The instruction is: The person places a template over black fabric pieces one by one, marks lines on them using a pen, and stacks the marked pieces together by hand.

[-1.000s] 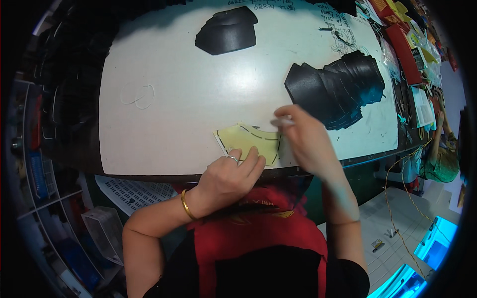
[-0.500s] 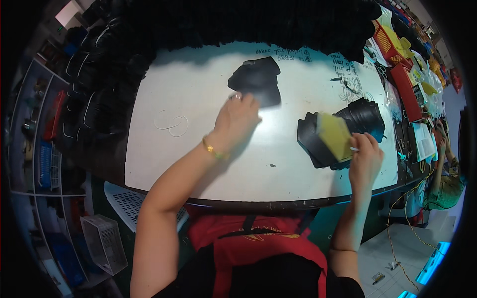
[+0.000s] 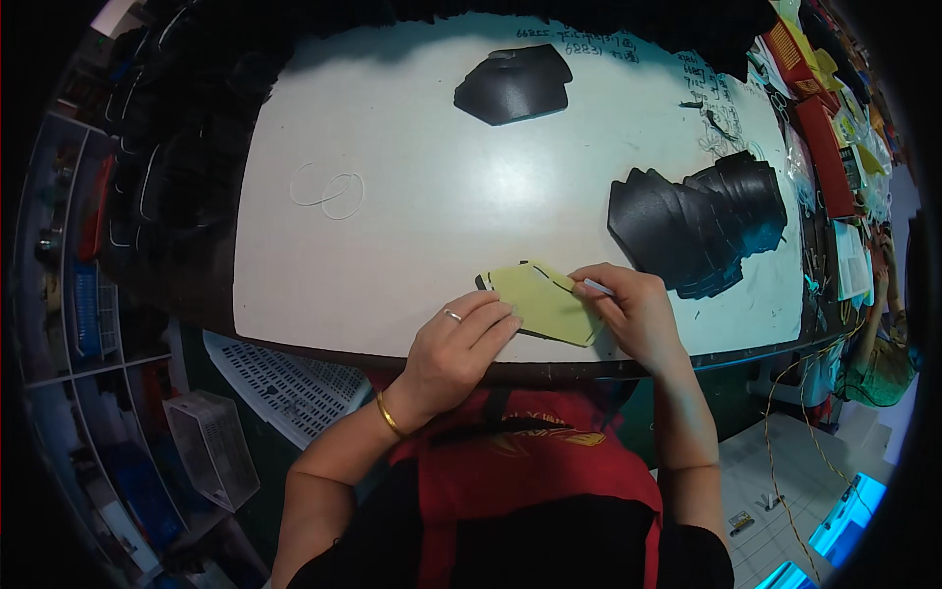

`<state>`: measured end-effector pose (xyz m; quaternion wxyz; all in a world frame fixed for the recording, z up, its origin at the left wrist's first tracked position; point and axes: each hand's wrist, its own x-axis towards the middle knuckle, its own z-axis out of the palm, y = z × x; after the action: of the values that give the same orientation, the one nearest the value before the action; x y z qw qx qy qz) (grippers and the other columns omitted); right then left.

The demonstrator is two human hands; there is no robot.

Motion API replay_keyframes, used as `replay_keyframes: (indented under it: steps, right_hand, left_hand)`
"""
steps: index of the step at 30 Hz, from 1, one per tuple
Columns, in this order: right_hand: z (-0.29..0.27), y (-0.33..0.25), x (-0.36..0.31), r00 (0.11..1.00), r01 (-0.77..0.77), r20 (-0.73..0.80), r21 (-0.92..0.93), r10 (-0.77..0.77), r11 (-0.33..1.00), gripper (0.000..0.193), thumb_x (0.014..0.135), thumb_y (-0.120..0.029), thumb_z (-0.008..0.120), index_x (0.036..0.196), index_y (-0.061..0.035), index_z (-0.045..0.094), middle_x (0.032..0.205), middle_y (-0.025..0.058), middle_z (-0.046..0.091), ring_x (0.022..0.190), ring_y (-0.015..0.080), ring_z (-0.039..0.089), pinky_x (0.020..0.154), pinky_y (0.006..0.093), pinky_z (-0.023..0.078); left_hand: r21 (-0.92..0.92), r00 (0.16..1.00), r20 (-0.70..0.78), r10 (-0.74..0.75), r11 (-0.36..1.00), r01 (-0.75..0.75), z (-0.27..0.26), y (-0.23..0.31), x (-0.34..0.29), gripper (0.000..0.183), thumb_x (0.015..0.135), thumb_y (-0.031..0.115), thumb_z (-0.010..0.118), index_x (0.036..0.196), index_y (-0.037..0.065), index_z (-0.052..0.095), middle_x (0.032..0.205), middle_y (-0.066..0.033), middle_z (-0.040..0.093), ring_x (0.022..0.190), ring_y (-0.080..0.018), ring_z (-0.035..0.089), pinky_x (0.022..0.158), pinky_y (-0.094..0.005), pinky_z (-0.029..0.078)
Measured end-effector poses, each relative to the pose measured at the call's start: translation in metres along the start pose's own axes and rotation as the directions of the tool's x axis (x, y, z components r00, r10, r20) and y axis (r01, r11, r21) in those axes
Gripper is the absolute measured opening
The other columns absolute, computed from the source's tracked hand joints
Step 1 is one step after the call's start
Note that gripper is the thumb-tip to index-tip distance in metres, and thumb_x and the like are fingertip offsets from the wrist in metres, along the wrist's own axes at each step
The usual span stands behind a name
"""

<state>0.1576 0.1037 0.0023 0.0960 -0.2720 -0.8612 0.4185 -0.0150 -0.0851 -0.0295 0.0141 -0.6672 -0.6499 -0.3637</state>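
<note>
A yellow template (image 3: 545,302) lies on top of a black cut piece (image 3: 482,282) near the table's front edge. Only slivers of the black piece show at the template's left corner and lower edge. The fingers of my left hand (image 3: 459,344) are pressed together, holding the template down by its left side. My right hand (image 3: 636,312) pinches a slim, pale pen (image 3: 597,287) at the template's right edge. Farther off, a small stack of black pieces (image 3: 515,86) lies on the white board. To the right is a larger fanned stack of black pieces (image 3: 692,226).
Dark hanging material (image 3: 186,177) crowds the left and far edges of the white board (image 3: 392,255). A loop of thin cord (image 3: 341,196) lies at left. Red trays (image 3: 826,157) line the right side. Another person's arm (image 3: 881,294) shows beyond. A white basket (image 3: 209,447) stands lower left.
My left hand has come back from the far black stack toward me. My right hand has brought the yellow template from the right stack to the front edge, where it now lies over a black piece.
</note>
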Motion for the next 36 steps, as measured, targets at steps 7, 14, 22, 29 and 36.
replay_keyframes:
  steps: [7, 14, 22, 29, 36]
  right_hand:
    - [0.002, 0.000, 0.010, 0.997, 0.061, 0.044, -0.097, -0.057, 0.993, 0.020, 0.091, -0.003, 0.068, 0.109, -0.0030, 0.076, 0.095, 0.0161, 0.076, 0.084, 0.0295, 0.075, 0.075, 0.0331, 0.057]
    - [-0.010, 0.005, 0.011, 0.998, -0.053, 0.036, -0.072, 0.056, 0.996, 0.024, 0.091, -0.007, 0.074, 0.115, -0.0043, 0.073, 0.098, 0.0143, 0.077, 0.088, 0.0271, 0.077, 0.077, 0.0334, 0.058]
    - [-0.003, 0.012, -0.005, 0.990, 0.010, -0.137, -0.117, -0.026, 0.993, 0.025, 0.089, -0.009, 0.078, 0.112, -0.0022, 0.071, 0.101, 0.0135, 0.076, 0.085, 0.0262, 0.076, 0.075, 0.0335, 0.058]
    - [-0.027, -0.031, 0.007, 0.926, 0.249, -0.171, -0.392, -0.336, 0.886, 0.033, 0.105, -0.031, 0.055, 0.095, -0.0036, 0.071, 0.085, 0.0158, 0.068, 0.077, 0.0320, 0.068, 0.069, 0.0405, 0.051]
    - [0.024, -0.062, 0.056, 0.868, 0.333, 0.457, -0.248, -0.193, 0.910, 0.022, 0.101, -0.028, 0.063, 0.095, -0.0071, 0.069, 0.079, 0.0112, 0.068, 0.075, 0.0277, 0.069, 0.072, 0.0408, 0.053]
  left_hand:
    - [0.008, 1.000, 0.003, -0.014, 1.000, 0.014, 0.000, 0.004, 0.001, 0.026, 0.076, 0.001, 0.073, 0.101, -0.001, 0.075, 0.099, -0.0119, 0.072, 0.095, -0.0304, 0.071, 0.080, -0.0377, 0.061]
    - [0.085, 0.987, 0.160, -0.018, 0.996, 0.004, -0.013, 0.006, 0.016, 0.035, 0.077, 0.005, 0.066, 0.110, 0.001, 0.073, 0.098, -0.0088, 0.065, 0.087, -0.0255, 0.064, 0.072, -0.0345, 0.058]
    - [0.241, 0.943, 0.328, 0.061, 0.959, -0.146, -0.012, 0.020, 0.024, 0.046, 0.079, 0.007, 0.064, 0.124, 0.008, 0.072, 0.105, -0.0087, 0.062, 0.089, -0.0281, 0.062, 0.073, -0.0336, 0.058]
    - [0.255, 0.910, 0.404, 0.093, 0.944, -0.210, -0.001, 0.039, 0.020, 0.045, 0.081, 0.008, 0.062, 0.124, -0.002, 0.069, 0.109, -0.0172, 0.063, 0.097, -0.0308, 0.063, 0.086, -0.0375, 0.057]
    - [0.289, 0.920, 0.373, 0.118, 0.928, -0.236, 0.014, 0.047, 0.004, 0.047, 0.091, 0.020, 0.057, 0.131, -0.005, 0.064, 0.115, -0.0222, 0.063, 0.099, -0.0321, 0.062, 0.086, -0.0411, 0.054]
